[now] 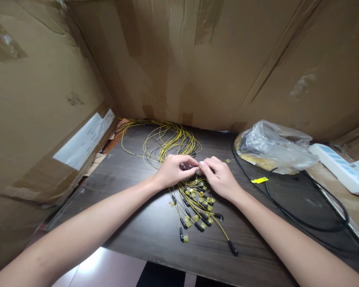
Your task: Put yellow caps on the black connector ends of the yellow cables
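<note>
Head view. Left hand and right hand meet fingertip to fingertip above the middle of the dark worktop. Each is closed in a pinch, thumb against finger, on a small yellowish piece; the fingertips cover most of it, so its form cannot be made out with confidence. Both forearms reach in from the near side.

Yellow cables: thin, in loose overlapping loops behind the left hand, toward the back cardboard wall. Their ends pass beneath the hands and fan out on the near side.

Cable ends: black connectors, many with translucent yellow caps on or next to them, crowded together just below the hands. One connector lies farther out to the right and nearer the front edge, at the end of its own yellow strand. A loose yellow bit lies by itself beyond the right hand.

Right side: clear plastic bag, crumpled; white power strip beside it; thick black cable curving across the worktop, with a bright yellow tag.

Left side: cardboard panel bearing white paper labels and handwriting.
</note>
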Available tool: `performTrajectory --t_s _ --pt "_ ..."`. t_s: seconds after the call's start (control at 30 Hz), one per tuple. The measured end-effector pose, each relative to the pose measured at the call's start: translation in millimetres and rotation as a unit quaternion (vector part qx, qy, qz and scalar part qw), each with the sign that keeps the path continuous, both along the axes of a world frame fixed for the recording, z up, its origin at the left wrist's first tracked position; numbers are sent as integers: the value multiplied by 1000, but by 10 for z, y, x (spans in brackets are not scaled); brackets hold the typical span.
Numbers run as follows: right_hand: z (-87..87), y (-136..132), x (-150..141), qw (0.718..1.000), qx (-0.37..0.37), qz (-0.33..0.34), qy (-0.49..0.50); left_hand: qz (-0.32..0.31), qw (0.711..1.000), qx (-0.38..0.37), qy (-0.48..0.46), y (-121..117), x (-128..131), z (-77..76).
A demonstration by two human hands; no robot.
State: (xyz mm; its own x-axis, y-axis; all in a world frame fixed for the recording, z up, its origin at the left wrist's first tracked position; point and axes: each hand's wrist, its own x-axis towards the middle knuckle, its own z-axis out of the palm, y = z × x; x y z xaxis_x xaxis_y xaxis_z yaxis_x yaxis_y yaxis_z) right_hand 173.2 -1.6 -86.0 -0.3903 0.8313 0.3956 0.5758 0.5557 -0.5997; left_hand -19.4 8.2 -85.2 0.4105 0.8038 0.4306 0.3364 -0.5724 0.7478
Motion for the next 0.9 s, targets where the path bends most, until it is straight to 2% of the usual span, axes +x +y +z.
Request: performTrajectory --t_s 0.27,0.5,0.67,0.9 --pt "-13 -13 10 999 -2 -11 37 18 1000 -9 -1 14 -4 14" --pt "-10 -10 9 1000 -1 -13 6 12 1000 5 3 -3 10 18" --pt "-9 -8 21 998 -19 -8 62 25 1000 4 17 1 9 16" --pt "-8 0 10 1000 -6 -6 25 6 1000 10 6 0 7 14"
